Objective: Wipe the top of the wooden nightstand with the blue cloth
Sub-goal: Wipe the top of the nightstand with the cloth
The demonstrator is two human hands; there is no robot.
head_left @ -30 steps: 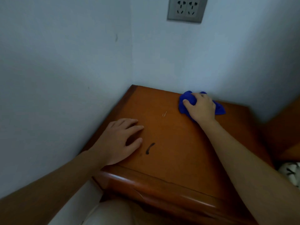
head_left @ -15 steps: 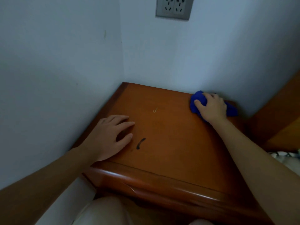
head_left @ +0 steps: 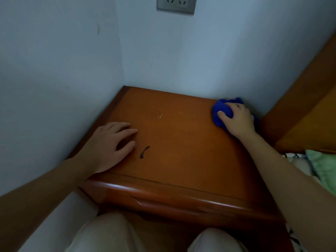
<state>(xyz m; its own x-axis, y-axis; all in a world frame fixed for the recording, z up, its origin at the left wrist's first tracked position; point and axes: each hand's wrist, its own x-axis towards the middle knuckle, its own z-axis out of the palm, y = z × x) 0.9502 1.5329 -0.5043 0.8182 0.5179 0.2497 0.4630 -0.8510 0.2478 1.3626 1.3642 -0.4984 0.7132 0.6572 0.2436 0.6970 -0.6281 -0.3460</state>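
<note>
Blue cloth (head_left: 220, 112), one, under right hand (head_left: 238, 119) on one wooden nightstand (head_left: 181, 142)

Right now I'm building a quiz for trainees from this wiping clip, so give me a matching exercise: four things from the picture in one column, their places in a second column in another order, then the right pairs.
Things
1. blue cloth
2. left hand
3. dark mark
4. wall socket

Places
A. on the wall above the nightstand
B. flat on the near left of the top
C. far right corner of the top, gripped by the right hand
D. on the top, just right of the left thumb

Pairs: 1-C, 2-B, 3-D, 4-A
</note>
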